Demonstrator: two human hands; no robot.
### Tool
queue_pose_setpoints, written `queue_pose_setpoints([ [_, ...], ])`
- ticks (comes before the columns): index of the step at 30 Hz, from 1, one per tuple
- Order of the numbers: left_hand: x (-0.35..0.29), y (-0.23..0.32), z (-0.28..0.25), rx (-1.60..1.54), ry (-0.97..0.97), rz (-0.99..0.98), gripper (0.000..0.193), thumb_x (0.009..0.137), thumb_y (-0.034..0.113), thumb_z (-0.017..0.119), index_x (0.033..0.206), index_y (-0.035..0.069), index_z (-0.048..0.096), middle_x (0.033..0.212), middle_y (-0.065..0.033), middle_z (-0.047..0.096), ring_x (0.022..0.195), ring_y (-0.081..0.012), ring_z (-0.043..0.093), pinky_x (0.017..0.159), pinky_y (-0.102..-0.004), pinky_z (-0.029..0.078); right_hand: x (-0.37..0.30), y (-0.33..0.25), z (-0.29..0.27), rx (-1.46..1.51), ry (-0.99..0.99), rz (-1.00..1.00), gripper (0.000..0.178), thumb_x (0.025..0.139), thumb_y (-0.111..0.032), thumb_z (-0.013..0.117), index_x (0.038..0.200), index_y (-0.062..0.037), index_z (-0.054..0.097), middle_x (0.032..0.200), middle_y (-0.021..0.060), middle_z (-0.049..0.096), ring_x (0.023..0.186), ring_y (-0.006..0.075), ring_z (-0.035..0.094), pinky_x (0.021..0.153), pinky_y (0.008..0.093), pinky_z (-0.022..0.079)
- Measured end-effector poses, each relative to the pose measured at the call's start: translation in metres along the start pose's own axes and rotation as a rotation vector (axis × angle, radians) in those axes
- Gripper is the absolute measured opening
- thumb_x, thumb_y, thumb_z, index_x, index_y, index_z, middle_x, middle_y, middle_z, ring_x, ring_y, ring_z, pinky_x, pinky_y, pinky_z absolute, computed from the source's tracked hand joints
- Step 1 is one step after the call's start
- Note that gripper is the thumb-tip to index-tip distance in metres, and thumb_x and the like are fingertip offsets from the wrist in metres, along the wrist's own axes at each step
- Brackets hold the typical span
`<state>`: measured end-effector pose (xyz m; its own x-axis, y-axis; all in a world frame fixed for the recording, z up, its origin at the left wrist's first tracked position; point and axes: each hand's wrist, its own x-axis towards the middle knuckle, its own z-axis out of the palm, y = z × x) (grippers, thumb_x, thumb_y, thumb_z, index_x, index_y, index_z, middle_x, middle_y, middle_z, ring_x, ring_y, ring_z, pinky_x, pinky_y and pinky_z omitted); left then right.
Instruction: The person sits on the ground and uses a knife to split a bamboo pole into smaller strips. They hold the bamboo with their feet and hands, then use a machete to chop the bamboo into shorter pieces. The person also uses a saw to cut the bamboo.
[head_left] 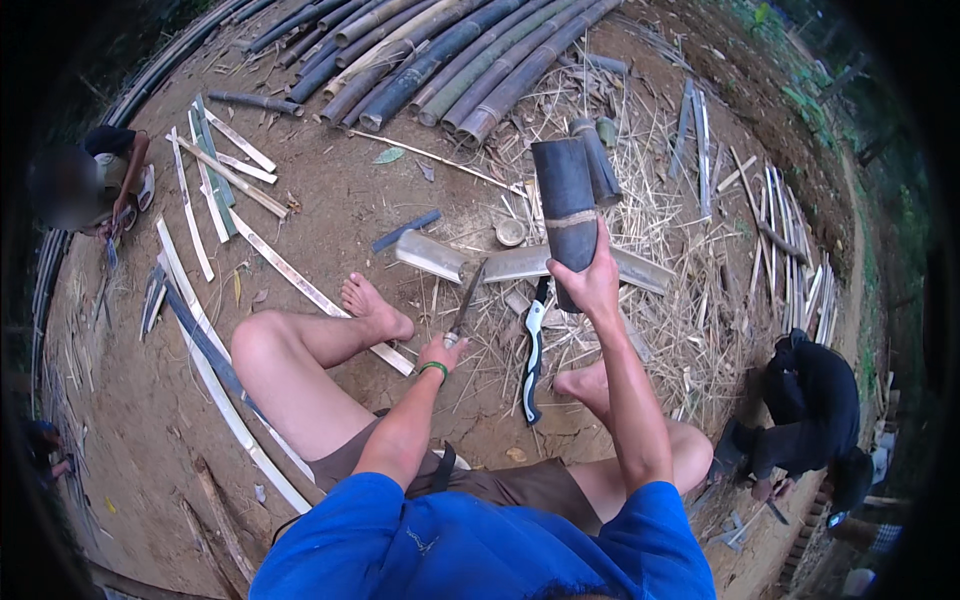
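Two hands are engaged: our right hand (592, 284) is wrapped around the lower part of a bamboo tube (567, 190), beyond and right of the saw (533, 352); our left hand (440, 354) is closed on a knife (469, 300), left of the saw. We judge slippage the main risk — a loose grip on smooth bamboo could drop the tube or expose the right hand to the knife. The tube's long axis runs away from us — far end angled slightly left; we cannot tell its tilt.
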<state>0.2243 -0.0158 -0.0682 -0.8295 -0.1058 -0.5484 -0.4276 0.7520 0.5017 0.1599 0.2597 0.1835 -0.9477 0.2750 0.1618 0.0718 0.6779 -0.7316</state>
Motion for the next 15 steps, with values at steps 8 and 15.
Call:
queue_pose_setpoints([
  [8,0.006,-0.005,-0.012,-0.119,0.003,0.089,0.064,0.085,0.067,0.066,0.108,0.007,0.069,0.106,-0.0232,0.071,0.103,-0.0414,0.067,0.090,-0.0483,0.051,-0.040,0.044,0.039,0.176,0.118,0.338,0.100,0.065,-0.038,0.088,0.143,0.0056,0.043,0.123,0.0269,0.065,0.112,0.0356,0.066,0.098,0.0409,0.050],
  [15,-0.045,-0.001,0.024,-0.118,0.218,0.053,0.060,0.087,0.064,0.066,0.098,0.006,0.069,0.093,-0.0249,0.071,0.094,-0.0457,0.067,0.081,-0.0539,0.051,-0.087,0.178,0.065,-0.156,0.335,0.865,0.103,0.065,-0.047,0.084,0.142,0.0050,0.041,0.124,0.0302,0.064,0.115,0.0450,0.062,0.106,0.0467,0.044],
])
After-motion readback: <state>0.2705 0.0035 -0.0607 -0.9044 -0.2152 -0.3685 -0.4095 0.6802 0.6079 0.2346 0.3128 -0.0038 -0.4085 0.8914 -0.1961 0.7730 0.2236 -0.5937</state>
